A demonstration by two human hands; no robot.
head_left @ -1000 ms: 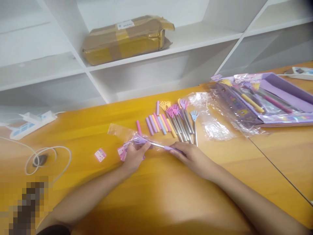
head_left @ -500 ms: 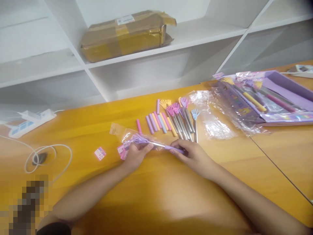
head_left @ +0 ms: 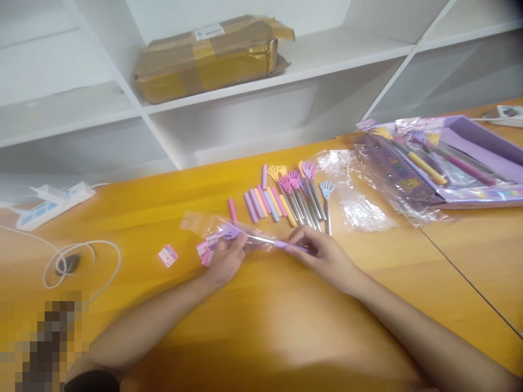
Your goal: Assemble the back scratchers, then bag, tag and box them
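A purple hand-shaped scratcher (head_left: 263, 239) with a metal rod lies across both hands. My left hand (head_left: 227, 260) is closed around its rod just below the purple head. My right hand (head_left: 322, 251) pinches the purple handle at the other end. Beneath the scratcher's head are a clear plastic bag (head_left: 196, 222) and pink cards (head_left: 204, 253). Beyond the hands lie several coloured handle sleeves (head_left: 261, 202) in a row, a pink sleeve (head_left: 232, 210) and several metal scratchers (head_left: 301, 198) with pink, yellow, purple and blue heads.
A small pink card (head_left: 168, 255) lies left of my left hand. Clear plastic wrappers (head_left: 362, 204) and a purple box (head_left: 482, 198) holding wrapped scratchers are at right. At left are a white power strip (head_left: 55, 206) and cable. A taped carton (head_left: 212, 60) rests on the shelf behind.
My left hand has shifted slightly left along the scratcher, showing more of its metal rod. My right hand has moved a little to the right, still holding the handle.
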